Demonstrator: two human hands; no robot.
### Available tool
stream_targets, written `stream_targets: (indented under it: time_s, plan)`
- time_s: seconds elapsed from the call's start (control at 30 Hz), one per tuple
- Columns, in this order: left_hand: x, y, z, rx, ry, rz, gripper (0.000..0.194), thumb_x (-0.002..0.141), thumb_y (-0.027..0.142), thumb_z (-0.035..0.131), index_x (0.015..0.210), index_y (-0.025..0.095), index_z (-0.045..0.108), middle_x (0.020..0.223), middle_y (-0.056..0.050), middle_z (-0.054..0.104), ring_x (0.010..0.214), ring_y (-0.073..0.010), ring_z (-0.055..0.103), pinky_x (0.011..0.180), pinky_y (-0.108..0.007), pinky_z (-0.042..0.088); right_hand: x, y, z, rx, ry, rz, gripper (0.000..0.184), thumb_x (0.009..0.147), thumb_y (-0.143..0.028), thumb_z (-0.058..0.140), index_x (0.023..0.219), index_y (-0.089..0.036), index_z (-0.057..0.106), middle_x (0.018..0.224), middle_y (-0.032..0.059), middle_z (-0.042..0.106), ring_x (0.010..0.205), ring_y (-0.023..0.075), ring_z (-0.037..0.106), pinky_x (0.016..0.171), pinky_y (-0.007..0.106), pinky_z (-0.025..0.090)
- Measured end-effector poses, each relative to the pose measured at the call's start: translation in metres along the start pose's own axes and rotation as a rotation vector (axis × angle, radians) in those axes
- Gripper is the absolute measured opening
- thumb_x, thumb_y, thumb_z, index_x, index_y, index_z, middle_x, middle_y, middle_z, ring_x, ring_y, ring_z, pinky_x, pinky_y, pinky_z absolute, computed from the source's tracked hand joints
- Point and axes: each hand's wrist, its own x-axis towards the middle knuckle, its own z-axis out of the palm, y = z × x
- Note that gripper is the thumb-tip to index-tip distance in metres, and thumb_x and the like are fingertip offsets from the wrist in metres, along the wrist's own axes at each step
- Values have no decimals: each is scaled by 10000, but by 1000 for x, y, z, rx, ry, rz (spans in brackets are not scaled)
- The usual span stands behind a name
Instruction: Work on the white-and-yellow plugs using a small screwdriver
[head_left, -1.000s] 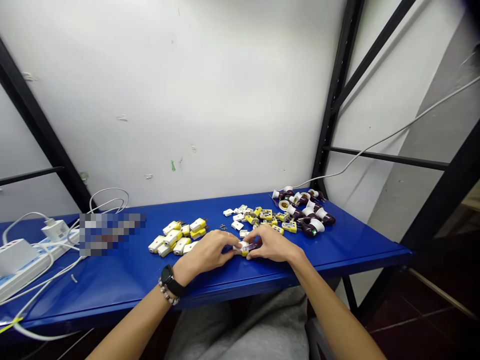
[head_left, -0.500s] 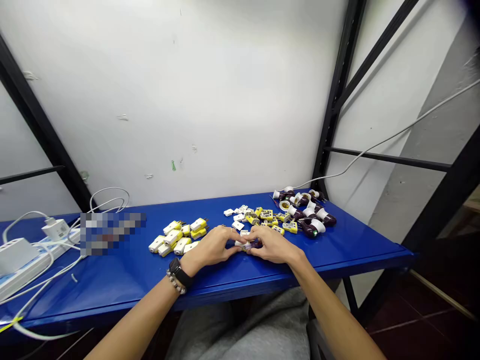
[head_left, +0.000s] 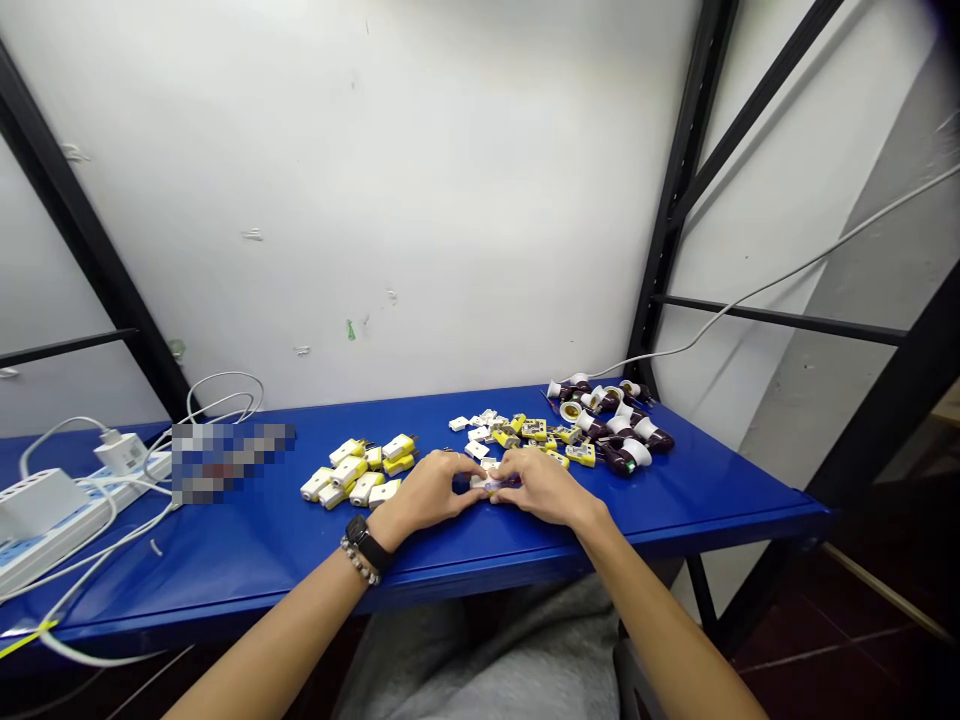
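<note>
My left hand (head_left: 424,497) and my right hand (head_left: 543,488) meet at the middle of the blue table, and both fingertips pinch a small white-and-yellow plug part (head_left: 486,485). A dark piece shows along it, and my fingers hide most of it. Left of my left hand lies a pile of assembled white-and-yellow plugs (head_left: 351,484). Just beyond my hands are loose white covers and yellow plug bases (head_left: 510,432). Further right sits a heap of dark maroon and white lamp holders (head_left: 609,425).
The blue metal table (head_left: 225,570) stands against a white wall between black steel frame bars (head_left: 679,230). At the left are a white power strip (head_left: 45,515), a plug-in charger (head_left: 120,452), white cables and a pixelated patch (head_left: 231,462). A white cable (head_left: 795,275) rises at the right.
My hands stay together on the small part, with slight finger shifts. The view has drifted slightly, so the table items sit a little further right in the frame.
</note>
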Motion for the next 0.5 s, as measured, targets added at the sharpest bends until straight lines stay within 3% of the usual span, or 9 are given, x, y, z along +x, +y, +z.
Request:
stream_targets:
  time_s: [0.17,0.5]
  plan:
    - [-2,2,0,96,-13,25,250,892,311,676,1117,242,761,1015,-51,771,919,-229,712,846,-311,527,1,0,2,23,50,69,102,781,-271,813,879,-242,814,911,30,785,890,231,700,760,281,458]
    - [-3,0,2,168,-69,74,277,958,352,607,1206,281,707,1070,-52,702,953,-218,680,863,-308,527,1,-4,0,-3,53,-19,80,807,-214,783,878,-231,816,913,38,760,865,214,686,727,277,445]
